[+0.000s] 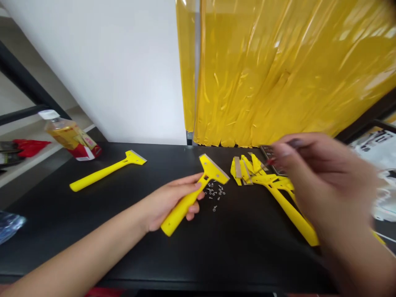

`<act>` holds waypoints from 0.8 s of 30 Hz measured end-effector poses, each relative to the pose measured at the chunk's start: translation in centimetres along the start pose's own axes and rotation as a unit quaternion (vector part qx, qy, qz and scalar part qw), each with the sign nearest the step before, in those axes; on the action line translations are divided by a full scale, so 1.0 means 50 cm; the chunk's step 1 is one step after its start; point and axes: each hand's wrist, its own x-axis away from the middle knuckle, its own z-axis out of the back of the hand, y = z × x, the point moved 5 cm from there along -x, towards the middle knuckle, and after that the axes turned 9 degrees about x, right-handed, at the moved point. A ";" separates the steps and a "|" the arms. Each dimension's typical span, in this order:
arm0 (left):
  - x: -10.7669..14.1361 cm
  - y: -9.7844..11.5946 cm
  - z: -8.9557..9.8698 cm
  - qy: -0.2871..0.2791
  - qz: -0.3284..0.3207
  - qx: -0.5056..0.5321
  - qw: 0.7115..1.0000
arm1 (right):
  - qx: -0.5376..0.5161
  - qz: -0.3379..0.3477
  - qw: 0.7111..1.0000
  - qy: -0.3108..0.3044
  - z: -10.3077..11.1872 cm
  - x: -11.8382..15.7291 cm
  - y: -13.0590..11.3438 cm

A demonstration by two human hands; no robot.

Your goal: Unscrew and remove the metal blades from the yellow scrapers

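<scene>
The left hand [170, 198] grips a yellow, T-shaped plastic scraper [187, 202]; the right hand [329, 185] pinches a thin, reddish, blurred tool [272, 162].

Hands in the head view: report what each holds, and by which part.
Left hand: a yellow scraper, by its handle's upper part, below the head. Right hand: a thin, blurred tool, pinched by its reddish handle.

We see a white-capped bottle [74, 138] at the left of the black bench [192, 255], near a white panel [133, 74]. Beside the panel we have a yellow curtain [262, 74]. To our left lie a red packet [31, 147] on a shelf [31, 164] and, nearer, bluish plastic [10, 227].
</scene>
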 end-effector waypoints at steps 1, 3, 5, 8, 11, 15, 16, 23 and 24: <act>0.001 -0.011 -0.010 -0.008 0.010 0.026 1.000 | -0.029 0.014 0.999 -0.011 -0.027 0.013 -0.014; -0.002 -0.027 -0.017 -0.018 0.026 0.054 0.998 | -0.020 0.060 0.996 -0.058 -0.072 0.034 -0.018; -0.008 -0.035 -0.012 -0.029 0.030 0.071 0.997 | -0.006 0.102 0.991 -0.086 -0.095 0.048 -0.005; -0.015 -0.038 -0.001 -0.032 0.018 0.075 0.997 | -0.001 0.136 0.985 -0.104 -0.105 0.057 0.007; -0.016 -0.040 0.003 -0.028 0.018 0.072 0.997 | 0.001 0.157 0.981 -0.111 -0.110 0.059 0.000; -0.013 -0.044 0.002 -0.028 0.024 0.058 0.998 | -0.015 0.157 0.982 -0.108 -0.117 0.059 0.000; -0.013 -0.044 0.003 -0.025 0.018 0.048 0.998 | -0.022 0.154 0.982 -0.112 -0.117 0.060 0.002; -0.005 0.015 0.044 0.100 -0.172 -0.338 0.920 | -0.099 0.027 0.995 -0.018 -0.035 0.071 0.008; -0.002 0.025 0.047 0.118 -0.202 -0.398 0.887 | -0.095 -0.001 0.995 0.004 -0.024 0.070 0.009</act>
